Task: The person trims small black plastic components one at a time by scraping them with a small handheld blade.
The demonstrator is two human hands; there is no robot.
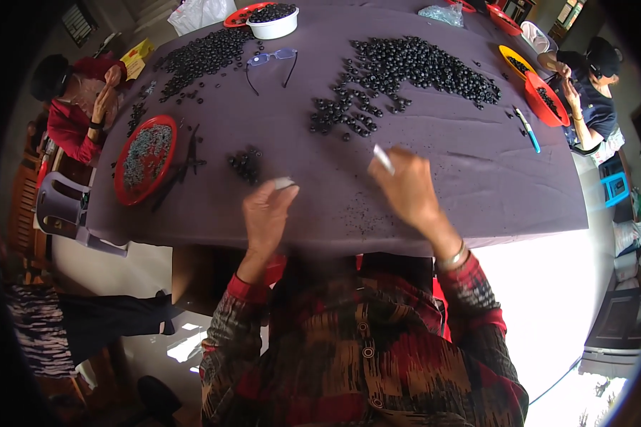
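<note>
Over the near part of the cloth, my left hand [265,217] is closed in a pinch. A whitish wrap [283,183] covers a fingertip, and a small dark piece shows at its edge, too little to name. My right hand [408,186], somewhat blurred, grips a slim white stick-like tool [383,159] that points up and left. Just beyond my left hand sits a small cluster of black round pieces [245,165]. A large heap of the same black round pieces [420,67] spreads farther back, its loose end reaching toward my right hand. Dark crumbs [367,217] lie between my hands.
Left of me are a red tray of greyish bits [147,160] and dark pliers-like tools [190,160]. Farther back lie eyeglasses [272,58], another black heap [210,60] and a white tub [274,27]. People work at both sides; a red bowl [545,99] and blue-white pen [527,129] are right.
</note>
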